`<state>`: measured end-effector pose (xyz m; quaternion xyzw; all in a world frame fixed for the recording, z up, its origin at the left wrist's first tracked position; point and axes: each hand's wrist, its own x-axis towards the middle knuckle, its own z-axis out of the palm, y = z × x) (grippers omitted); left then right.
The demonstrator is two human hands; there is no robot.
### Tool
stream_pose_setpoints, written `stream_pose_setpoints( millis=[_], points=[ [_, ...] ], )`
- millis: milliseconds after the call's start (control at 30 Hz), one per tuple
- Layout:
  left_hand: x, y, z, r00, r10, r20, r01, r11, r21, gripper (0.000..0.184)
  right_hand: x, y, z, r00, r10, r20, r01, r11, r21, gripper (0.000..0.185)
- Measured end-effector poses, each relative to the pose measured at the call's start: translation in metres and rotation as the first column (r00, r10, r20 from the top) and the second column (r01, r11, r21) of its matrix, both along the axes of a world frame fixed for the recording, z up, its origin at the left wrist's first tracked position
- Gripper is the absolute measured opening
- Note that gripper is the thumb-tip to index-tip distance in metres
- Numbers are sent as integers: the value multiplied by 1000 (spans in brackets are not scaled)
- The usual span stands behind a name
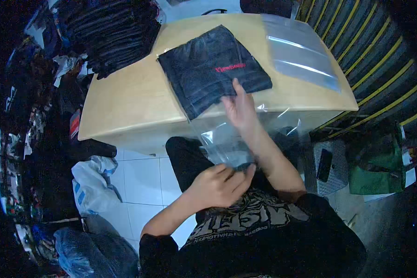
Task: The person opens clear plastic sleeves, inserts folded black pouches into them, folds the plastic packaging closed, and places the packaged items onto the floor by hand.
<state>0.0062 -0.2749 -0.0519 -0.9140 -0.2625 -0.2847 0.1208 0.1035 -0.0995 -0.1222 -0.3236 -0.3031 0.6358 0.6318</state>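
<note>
A folded dark denim garment (194,74), probably jeans, lies tilted on the table in a clear plastic bag (213,134). Red lettering shows on its front. The bag's loose end hangs over the table's near edge towards my lap. My left hand (222,185) is closed in a pinch on that hanging end. Slightly blurred, my right hand (241,109) is over the garment's lower edge with fingers stretched out. Whether it is inside the bag or on top of it I cannot tell.
On the wooden table (129,102), a stack of dark folded garments (111,37) stands at the far left and clear plastic bags (301,51) lie at the right. A white plastic bag (95,185) is on the floor. A phone (325,165) and green bag (375,171) are at right.
</note>
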Motion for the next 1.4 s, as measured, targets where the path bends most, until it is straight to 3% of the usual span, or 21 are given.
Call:
stream_pose_setpoints(
  millis=[33,133,200,267,333,400,433,467,533,600,667,700,767,800,900,1000,1200,1300,1333,1367,1400],
  points=[
    [0,3,3,997,68,43,-67,998,-21,44,2,4,10,939,73,-335,-155,962,-223,34],
    [-3,4,-2,973,208,104,-197,974,-108,42,24,-5,30,733,399,-551,-526,846,-87,31],
    [-5,2,-13,958,272,88,-257,954,-157,41,50,12,-13,746,601,-286,-647,756,-98,35],
    [-10,-6,-25,944,329,31,-318,929,-191,41,59,-29,4,796,605,14,-601,793,-100,37],
    [-17,-19,-29,941,325,-97,-339,891,-301,41,79,-74,-1,767,638,75,-614,762,-206,42],
    [-25,-24,-40,946,300,-124,-325,877,-354,40,106,-116,7,510,781,359,-729,615,-301,49],
    [-30,-27,-41,952,270,-143,-304,877,-373,37,120,-114,27,133,788,601,-893,358,-272,48],
    [-33,-25,-41,973,223,-52,-225,886,-405,37,135,-115,50,-233,593,770,-941,61,-332,48],
    [-41,-25,-37,985,116,125,-47,888,-458,37,151,-84,96,-417,647,638,-901,-205,-382,48],
    [-51,0,-12,965,199,170,-125,922,-367,37,142,-49,130,139,746,652,-895,376,-239,48],
    [-47,56,22,855,378,354,-291,916,-277,21,105,22,131,351,223,909,-716,689,108,46],
    [-45,95,40,766,460,449,-269,864,-426,18,87,70,120,290,-200,936,-720,599,350,47],
    [-58,185,22,766,487,419,-452,872,-187,28,38,150,94,63,-427,902,-642,675,364,56],
    [-62,223,7,669,666,329,-662,736,-142,37,20,184,65,-1,-531,847,-602,677,423,61],
    [-84,279,-42,513,858,22,-815,495,-300,55,1,200,31,-331,-302,894,-477,871,118,66],
    [-86,292,-43,472,870,-140,-832,388,-396,60,4,196,10,-205,-371,906,-460,853,246,65],
    [-85,285,-47,473,861,-188,-820,351,-452,61,8,192,10,-245,-404,881,-474,843,254,61],
    [-85,293,-15,485,814,-319,-798,262,-543,61,-1,187,65,-338,-154,928,-426,905,-5,60],
    [-92,312,-6,550,782,-294,-709,250,-660,59,-5,192,77,-386,-48,921,-408,905,-123,59],
    [-90,315,-15,494,859,-133,-787,377,-489,58,-13,213,67,-254,-87,963,-399,917,-22,57],
    [-84,320,-26,459,887,48,-846,453,-282,57,-19,215,55,-276,-200,940,-405,911,75,56]
  ],
)
